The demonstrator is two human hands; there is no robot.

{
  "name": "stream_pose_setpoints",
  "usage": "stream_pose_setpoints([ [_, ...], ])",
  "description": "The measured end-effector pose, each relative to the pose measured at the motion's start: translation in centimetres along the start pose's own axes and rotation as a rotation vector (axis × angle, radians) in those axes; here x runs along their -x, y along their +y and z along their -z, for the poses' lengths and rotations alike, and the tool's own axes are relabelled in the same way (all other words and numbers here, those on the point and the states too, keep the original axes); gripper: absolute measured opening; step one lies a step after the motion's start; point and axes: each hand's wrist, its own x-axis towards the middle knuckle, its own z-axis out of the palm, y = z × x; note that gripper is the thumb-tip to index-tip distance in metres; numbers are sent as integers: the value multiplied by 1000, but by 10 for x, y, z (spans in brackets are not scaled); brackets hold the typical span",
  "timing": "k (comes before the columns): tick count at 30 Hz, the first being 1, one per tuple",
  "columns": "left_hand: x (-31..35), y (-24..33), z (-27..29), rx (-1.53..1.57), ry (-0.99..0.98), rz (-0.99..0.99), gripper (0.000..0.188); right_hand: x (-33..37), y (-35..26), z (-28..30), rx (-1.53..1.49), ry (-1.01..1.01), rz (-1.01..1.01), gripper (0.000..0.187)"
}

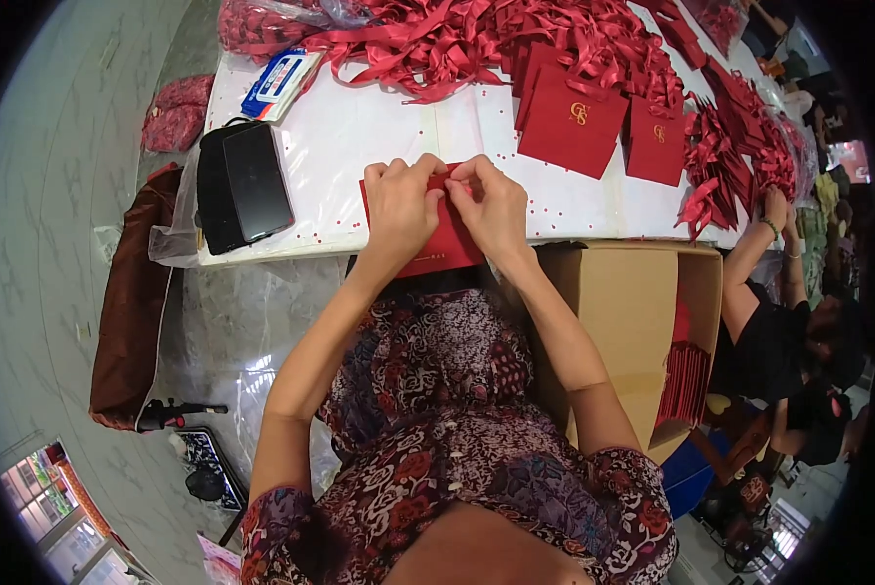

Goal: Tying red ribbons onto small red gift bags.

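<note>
Red paper bag (447, 234), small gold print (430, 258) nearest me, overhangs the near edge of the desk (335, 146); fingers of my left hand (401, 208) and right hand (496, 208) pinch its far part; phone (259, 182) left.

Workshop: ribbon heap (428, 47), red bags (559, 136), carton (623, 312), co-worker (771, 341).

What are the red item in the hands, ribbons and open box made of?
Red item: probably stiff matte paper; flat face, little shine. Ribbons: likely satin-type fabric, given glossy folds, though plastic is possible. Open box: looks like cardboard, matte and tan.
</note>
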Motion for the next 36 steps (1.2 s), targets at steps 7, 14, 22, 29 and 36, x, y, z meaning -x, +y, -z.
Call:
stream_pose_setpoints([
  [7,-1,-10,11,68,-174,14,26,-18,12,19,43,-153,36,15],
  [14,-8,1,23,-25,-194,-155,21,-48,13,41,-211,-650,-375,19],
  [22,-13,-4,16,-101,-192,-343,15,-59,45,27,-429,-863,-287,17],
  [29,-13,-3,16,60,-218,-210,17,-52,45,7,-143,-262,-358,22],
  [36,-17,-22,17,60,-194,-57,19,-33,47,41,77,-200,-279,37],
])
